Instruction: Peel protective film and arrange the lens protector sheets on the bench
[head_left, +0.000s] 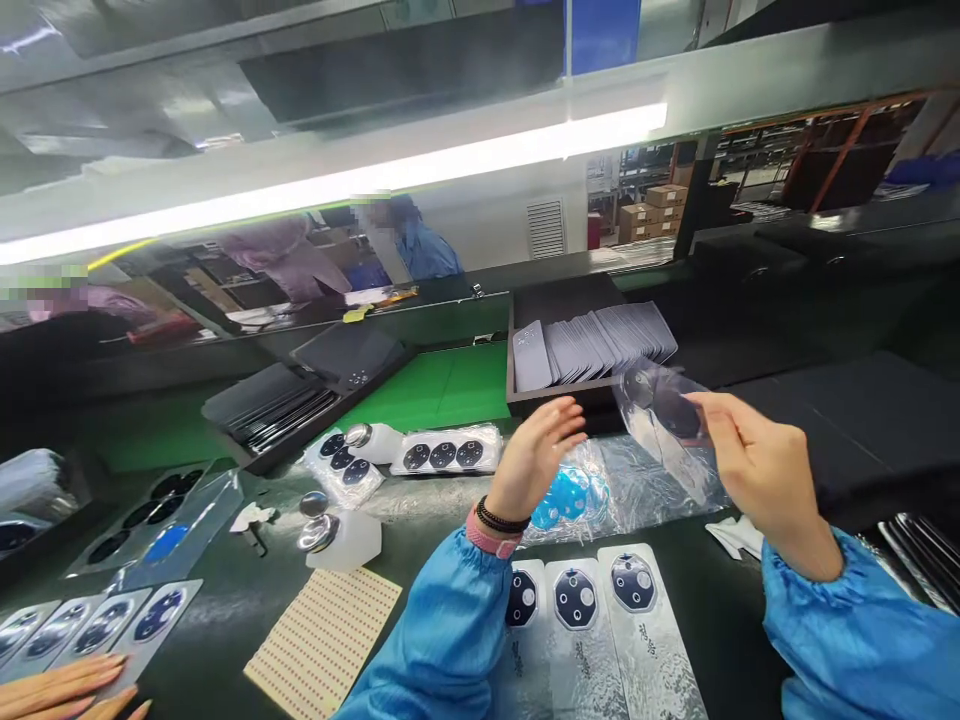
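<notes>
My right hand point(761, 460) pinches the edge of a clear plastic film sheet point(660, 400) with dark round shapes showing on or through it. The sheet is raised and tilted above the bench. My left hand point(536, 450) is lifted with its fingers stretched out, and nothing shows in it. Beneath it, bright blue round pieces point(570, 495) lie on clear plastic wrap point(637, 490). Closer to me are several silvery panels point(652, 640), each with a dark octagonal patch pierced by holes.
A box of grey plates point(600, 345) stands behind my hands, and a tray of dark plates point(289, 410) is at left. Pump bottles point(352, 540) and a dotted sticker sheet point(322, 640) lie left of my sleeve. A co-worker's hand point(67, 690) rests on panels at lower left.
</notes>
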